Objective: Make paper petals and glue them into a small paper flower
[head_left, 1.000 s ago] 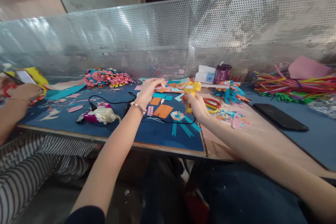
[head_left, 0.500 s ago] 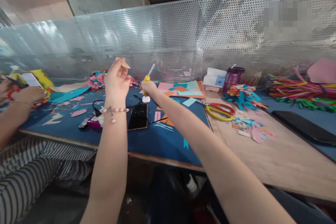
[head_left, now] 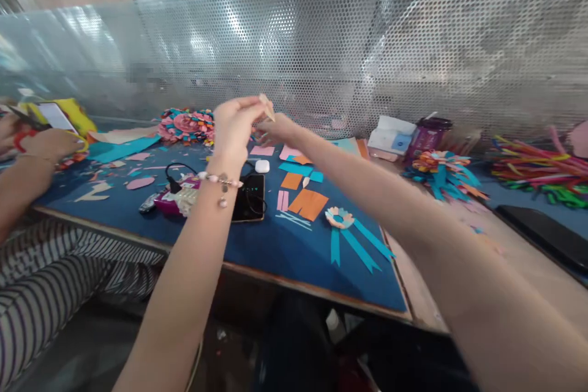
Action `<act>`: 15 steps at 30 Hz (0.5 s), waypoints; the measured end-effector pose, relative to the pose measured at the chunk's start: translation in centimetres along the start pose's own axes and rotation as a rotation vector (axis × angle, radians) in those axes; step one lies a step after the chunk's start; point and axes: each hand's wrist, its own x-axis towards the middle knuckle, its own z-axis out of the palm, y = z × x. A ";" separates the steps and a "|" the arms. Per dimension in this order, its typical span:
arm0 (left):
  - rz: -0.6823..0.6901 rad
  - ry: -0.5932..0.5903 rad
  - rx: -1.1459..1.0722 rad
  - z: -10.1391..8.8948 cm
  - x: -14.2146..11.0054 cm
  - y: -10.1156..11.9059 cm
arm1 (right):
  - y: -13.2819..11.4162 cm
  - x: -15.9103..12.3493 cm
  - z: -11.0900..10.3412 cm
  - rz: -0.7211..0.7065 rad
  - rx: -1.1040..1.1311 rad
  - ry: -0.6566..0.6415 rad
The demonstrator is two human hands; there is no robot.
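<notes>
My left hand (head_left: 234, 125), with a beaded bracelet at its wrist, is raised over the table and pinches a small pale paper piece (head_left: 267, 107) between its fingertips. Just behind those fingertips is my right hand (head_left: 278, 128), its bent fingers partly covered and no tool showing in it. A paper rosette (head_left: 339, 218) with blue ribbon tails lies near the table's front edge. Left of it are orange paper pieces (head_left: 309, 204), pink strips (head_left: 282, 200) and thin pale blue strips (head_left: 294, 220). The yellow glue gun seen earlier is out of sight.
A phone (head_left: 250, 196), a white earbud case (head_left: 261, 166) and a power strip (head_left: 177, 199) with cables lie near my left forearm. Left, a co-worker's hand (head_left: 52, 147) holds scissors. Right are a purple cup (head_left: 429, 138), a paper-flower bundle (head_left: 443, 171) and a black case (head_left: 546, 233).
My right hand went left with the yellow glue gun, which no longer shows. My left hand rose with the pale paper piece, swung left, then came back right beside the right hand.
</notes>
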 end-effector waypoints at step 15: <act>-0.204 -0.456 0.145 9.3 -5.1 -7.2 | 8.7 -13.8 -14.3 -0.130 -0.424 0.218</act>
